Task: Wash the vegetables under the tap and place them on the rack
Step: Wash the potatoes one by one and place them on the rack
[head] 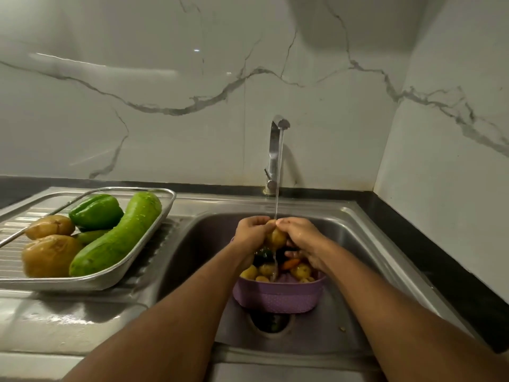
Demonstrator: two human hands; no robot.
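I am standing at the steel sink (pixel 358 232), which is sitting in the table (pixel 429 244), with the tap (pixel 275 150) running a thin stream down into it. To my left on the drainboard, the rack (pixel 154 232) is already holding a long green gourd (pixel 118 235), a green pepper (pixel 96 210) and two large potatoes (pixel 49 255). In the basin a purple colander (pixel 278 296) is still carrying small potatoes and a carrot (pixel 289 263), so I judge the job about half done. I am holding a potato (pixel 275 238) right under the water, above the colander. My left hand (pixel 252 230) is gripping it from one side, and my right hand (pixel 300 232) is gripping it from the other, fingers curled round it. The skin is wet, so it could be slipping out as I rub and dropping back among the unwashed ones. Carrying it across to the rack one-handed is risking the same.
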